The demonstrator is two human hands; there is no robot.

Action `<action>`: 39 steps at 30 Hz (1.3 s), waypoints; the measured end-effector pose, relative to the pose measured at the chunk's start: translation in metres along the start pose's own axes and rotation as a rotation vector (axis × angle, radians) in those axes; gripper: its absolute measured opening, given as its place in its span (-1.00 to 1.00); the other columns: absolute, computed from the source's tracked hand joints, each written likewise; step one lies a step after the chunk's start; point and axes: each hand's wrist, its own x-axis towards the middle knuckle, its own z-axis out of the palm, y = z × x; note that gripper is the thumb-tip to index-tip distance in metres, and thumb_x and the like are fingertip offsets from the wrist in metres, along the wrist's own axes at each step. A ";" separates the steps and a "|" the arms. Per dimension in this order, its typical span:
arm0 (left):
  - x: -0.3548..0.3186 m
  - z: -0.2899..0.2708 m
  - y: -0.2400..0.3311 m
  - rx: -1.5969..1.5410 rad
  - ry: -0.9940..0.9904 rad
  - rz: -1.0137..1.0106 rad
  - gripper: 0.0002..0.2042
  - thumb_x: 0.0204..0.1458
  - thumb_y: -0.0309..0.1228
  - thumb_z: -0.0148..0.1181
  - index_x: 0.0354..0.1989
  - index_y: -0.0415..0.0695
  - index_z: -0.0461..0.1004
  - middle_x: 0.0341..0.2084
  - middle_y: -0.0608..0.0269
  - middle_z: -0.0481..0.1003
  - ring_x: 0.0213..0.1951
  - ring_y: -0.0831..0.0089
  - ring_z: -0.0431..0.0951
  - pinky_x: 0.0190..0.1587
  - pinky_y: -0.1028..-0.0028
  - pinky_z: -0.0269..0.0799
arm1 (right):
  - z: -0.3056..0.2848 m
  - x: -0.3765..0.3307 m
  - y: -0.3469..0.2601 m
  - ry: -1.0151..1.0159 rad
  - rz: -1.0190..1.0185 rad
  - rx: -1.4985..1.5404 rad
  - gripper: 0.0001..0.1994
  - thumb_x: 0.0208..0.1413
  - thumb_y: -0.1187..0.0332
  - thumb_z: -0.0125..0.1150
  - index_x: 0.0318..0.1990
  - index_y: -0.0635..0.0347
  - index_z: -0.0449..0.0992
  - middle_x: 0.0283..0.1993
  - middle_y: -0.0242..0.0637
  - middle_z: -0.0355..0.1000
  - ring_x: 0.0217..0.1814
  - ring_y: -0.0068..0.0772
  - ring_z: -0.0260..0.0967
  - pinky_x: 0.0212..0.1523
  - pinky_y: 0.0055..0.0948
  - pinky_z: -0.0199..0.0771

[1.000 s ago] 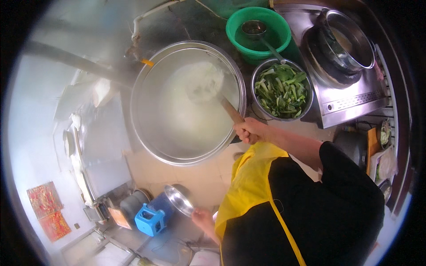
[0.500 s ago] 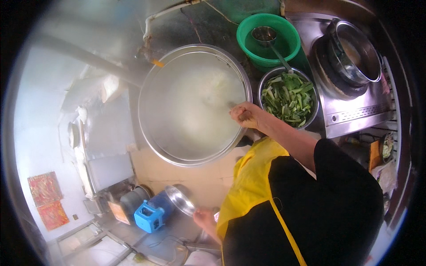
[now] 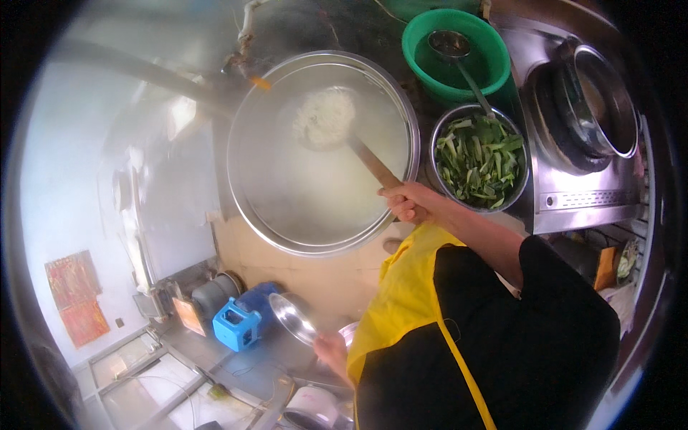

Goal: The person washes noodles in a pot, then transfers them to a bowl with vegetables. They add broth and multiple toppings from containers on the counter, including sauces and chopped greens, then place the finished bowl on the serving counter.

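My right hand [image 3: 408,203] is closed around the wooden handle of a scoop [image 3: 374,162] reaching over a large round metal pot [image 3: 412,143]. A heap of pale, wet food [image 3: 326,118], rice or fine noodles, sits on the scoop's head and hides it. Cloudy whitish liquid fills the pot, and steam blurs its surface. Low and nearer to me, beyond the pot's near rim, my left hand [image 3: 332,351] grips the edge of a shiny metal bowl [image 3: 292,319], which is tilted. The left fingers show only in part.
Right of the pot stand a metal bowl of chopped greens [image 3: 480,161] and a green basin [image 3: 419,46] with a metal ladle [image 3: 450,44] across it. A metal pot [image 3: 609,100] sits on a stove at far right. A blue stool [image 3: 236,325] stands at lower left.
The scoop's head and its pale food have come up out of the steamy liquid into sight. My right hand has shifted slightly; the left still holds the bowl. The whole view has shifted a little.
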 end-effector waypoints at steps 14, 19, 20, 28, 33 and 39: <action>-0.043 -0.026 -0.052 -0.164 -0.266 -0.064 -0.93 0.12 -0.42 0.13 -0.30 -0.13 0.49 -0.43 0.30 0.48 -0.34 0.42 0.47 -0.21 0.39 0.47 | 0.009 0.095 -0.095 0.187 0.050 -0.402 -0.68 0.22 0.52 -0.01 -0.61 0.05 0.21 -0.63 -0.52 0.13 -0.68 -0.68 0.09 -0.66 -0.63 0.10; -0.064 -0.073 -0.056 -0.157 -0.277 -0.075 -0.95 0.13 -0.44 0.11 -0.33 -0.13 0.47 -0.42 0.30 0.48 -0.25 0.34 0.47 -0.12 0.35 0.44 | 0.021 0.100 -0.070 0.165 0.004 -0.657 -0.71 0.08 0.60 0.06 -0.63 0.09 0.21 -0.66 -0.41 0.16 -0.68 -0.54 0.12 -0.65 -0.53 0.10; -0.063 -0.076 -0.053 -0.185 -0.289 -0.099 -0.95 0.13 -0.45 0.10 -0.34 -0.12 0.47 -0.42 0.30 0.48 -0.23 0.33 0.47 -0.10 0.34 0.44 | 0.023 0.101 -0.066 0.161 0.024 -0.653 -0.71 0.09 0.59 0.07 -0.63 0.09 0.22 -0.67 -0.42 0.14 -0.68 -0.55 0.12 -0.66 -0.54 0.09; -0.020 -0.024 0.015 -0.164 -0.043 -0.001 -0.92 0.17 -0.54 -0.11 -0.28 -0.21 0.35 -0.59 0.27 0.35 -0.57 0.49 0.33 -0.45 0.52 0.38 | 0.018 0.065 0.003 0.012 0.054 -0.532 -0.57 0.29 0.42 0.20 0.24 0.33 0.24 -0.48 -0.58 0.17 -0.67 -0.79 0.06 -0.71 -0.64 0.09; 0.021 -0.022 0.044 0.388 0.222 0.450 -0.85 0.23 -0.32 0.10 -0.27 -0.14 0.45 -0.42 0.21 0.41 -0.32 0.34 0.43 -0.32 0.30 0.45 | -0.028 0.008 0.095 -0.080 -0.303 -1.001 -0.81 0.22 0.31 0.24 -0.12 0.22 0.58 -0.45 -0.39 0.39 -0.49 -0.41 0.35 -0.46 -0.38 0.40; 0.077 0.005 0.054 0.942 -0.214 0.844 -0.86 0.20 -0.35 0.14 -0.28 -0.17 0.46 -0.46 0.21 0.42 -0.37 0.32 0.44 -0.35 0.30 0.45 | -0.063 0.065 0.223 0.002 -0.137 -1.261 -0.69 0.27 0.15 0.10 -0.37 0.22 0.53 -0.38 -0.18 0.55 -0.34 -0.13 0.53 -0.34 -0.05 0.47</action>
